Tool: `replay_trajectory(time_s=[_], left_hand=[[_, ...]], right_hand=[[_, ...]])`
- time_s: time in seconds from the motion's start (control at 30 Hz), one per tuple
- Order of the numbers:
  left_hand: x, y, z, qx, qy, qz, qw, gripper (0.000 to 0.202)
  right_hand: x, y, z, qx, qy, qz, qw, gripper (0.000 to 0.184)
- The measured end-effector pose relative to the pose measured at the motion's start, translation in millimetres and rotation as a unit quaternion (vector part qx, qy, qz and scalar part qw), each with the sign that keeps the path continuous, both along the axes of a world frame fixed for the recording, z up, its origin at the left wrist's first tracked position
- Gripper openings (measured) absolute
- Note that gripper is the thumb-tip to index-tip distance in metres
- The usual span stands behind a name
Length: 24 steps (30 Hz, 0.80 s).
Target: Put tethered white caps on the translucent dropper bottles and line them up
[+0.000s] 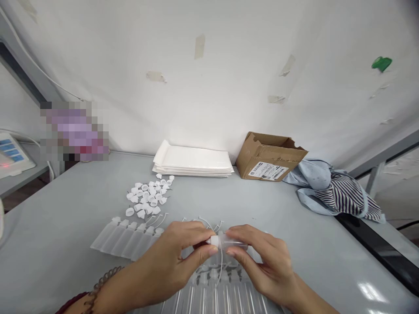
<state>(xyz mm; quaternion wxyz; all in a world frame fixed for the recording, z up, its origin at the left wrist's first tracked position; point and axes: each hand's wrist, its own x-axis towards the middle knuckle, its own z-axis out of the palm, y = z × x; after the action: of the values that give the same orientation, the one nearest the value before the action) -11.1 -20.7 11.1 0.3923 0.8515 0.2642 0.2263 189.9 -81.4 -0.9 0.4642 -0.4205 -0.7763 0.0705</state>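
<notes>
Both hands meet over the table around one small clear plastic bottle (234, 242), which lies level between them. Thumb and fingers of my left hand (183, 253) pinch the white cap (214, 241) at its neck end. My right hand (266, 257) grips the bottle's body. A thin white strap (221, 261) hangs down from the neck. Beneath and in front of my hands lie rows of clear bottles (222, 292), partly hidden by them. More translucent bottles with white tops (119, 237) lie side by side left of my left hand. Beyond these is a loose pile of white caps (149, 196).
A stack of white padded envelopes (196, 159) lies against the wall. To its right stands an open cardboard box (270, 157), then a bundle of blue and striped cloth (340, 194). A black strip (376, 248) runs along the right edge; a white device (15, 155) sits far left.
</notes>
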Motion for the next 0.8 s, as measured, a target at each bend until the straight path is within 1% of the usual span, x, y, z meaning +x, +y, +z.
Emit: replay_trajectory(time_s=[0.07, 0.17, 0.23, 0.3, 0.37, 0.47, 0.53, 0.6, 0.67, 0.7, 0.73, 0.8], left_hand=[[1, 0, -1.9, 0.062, -0.022, -0.013, 0.998, 0.024], [1, 0, -4.6, 0.149, -0.052, -0.024, 0.987, 0.020], [1, -1, -5.1, 0.165, -0.059, -0.023, 0.984, 0.017], [0, -1, -3.5, 0.129, -0.061, -0.015, 0.990, 0.012], [-1, -2, 0.1, 0.055, -0.045, 0.002, 0.997, 0.012], [-2, -2, 7.3, -0.066, 0.011, 0.020, 0.998, 0.027], [-1, -1, 11.1, -0.134, 0.035, 0.016, 0.990, 0.034], [1, 0, 13.2, -0.186, 0.036, 0.003, 0.982, 0.037], [2, 0, 13.5, -0.205, 0.036, -0.002, 0.978, 0.038], [2, 0, 12.9, -0.196, 0.040, 0.002, 0.980, 0.038], [2, -1, 11.8, -0.173, 0.044, 0.010, 0.984, 0.038], [0, -4, 8.1, -0.101, 0.044, 0.024, 0.994, 0.035]], right_hand=[[0, 1, 1.4, -0.012, 0.005, -0.005, 1.000, 0.015], [0, 1, 3.6, -0.032, 0.018, -0.008, 0.999, 0.012], [0, 1, 5.1, -0.042, 0.028, -0.007, 0.999, 0.011], [0, 0, 6.4, -0.049, 0.039, -0.004, 0.998, 0.011], [-1, -2, 7.4, -0.050, 0.046, 0.002, 0.998, 0.012], [-1, -4, 7.8, -0.015, 0.030, 0.014, 0.999, 0.017], [-1, -5, 7.2, 0.023, -0.002, 0.016, 1.000, 0.019], [0, -5, 6.4, 0.046, -0.034, 0.013, 0.998, 0.020], [1, -5, 5.9, 0.054, -0.049, 0.009, 0.997, 0.020], [1, -5, 5.8, 0.054, -0.051, 0.006, 0.997, 0.020], [1, -5, 5.9, 0.054, -0.051, 0.003, 0.997, 0.020], [1, -5, 6.2, 0.052, -0.050, -0.001, 0.997, 0.022]])
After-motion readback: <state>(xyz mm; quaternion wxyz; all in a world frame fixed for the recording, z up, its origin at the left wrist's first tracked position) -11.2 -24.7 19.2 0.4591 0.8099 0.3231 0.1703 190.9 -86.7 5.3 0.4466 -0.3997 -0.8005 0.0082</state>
